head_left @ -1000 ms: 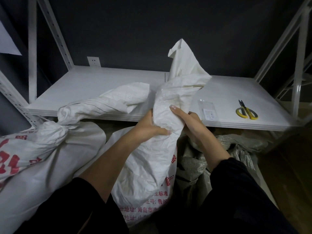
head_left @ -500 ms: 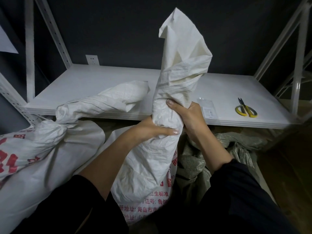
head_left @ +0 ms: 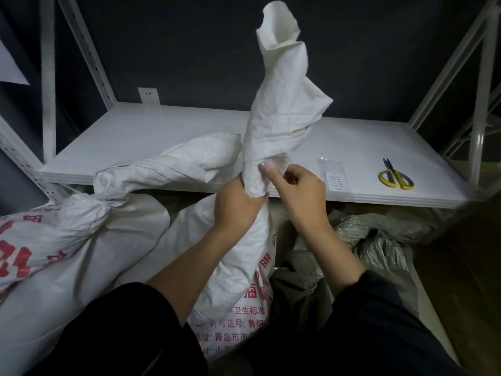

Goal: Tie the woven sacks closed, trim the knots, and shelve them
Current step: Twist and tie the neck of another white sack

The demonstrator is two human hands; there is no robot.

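— Two hands on one sack?

— Yes. Gripped the middle sack [head_left: 241, 270] at its gathered neck with the left hand [head_left: 238, 210], fingers wrapped round the fabric. Set the right hand [head_left: 298, 191] against the same neck, just beside the left. Pressed one fingertip [head_left: 263, 167] to the weave and curled the rest. Could not tell whether pinching a fold or merely touching.

— Above the grip?

— Held the twisted top [head_left: 279, 109] upright, well above the shelf [head_left: 162, 137], with the mouth open at the very tip.

— Position of the sack itself?

— Low, in front of the white shelf and between the two forearms. Printed in red characters on the lower face.

— Neighbours?

— To the left, a second white sack [head_left: 67, 253], already tied, its loose tail draped onto the shelf's front edge. To the right, below the shelf, crumpled grey sacks [head_left: 379, 240].

— On the shelf?

— Yellow-handled scissors [head_left: 396, 178] near the right end, blades closed. Beside them but apart, a clear packet [head_left: 333, 175] with a small label. Behind, on the dark wall, a wall socket [head_left: 147, 95].
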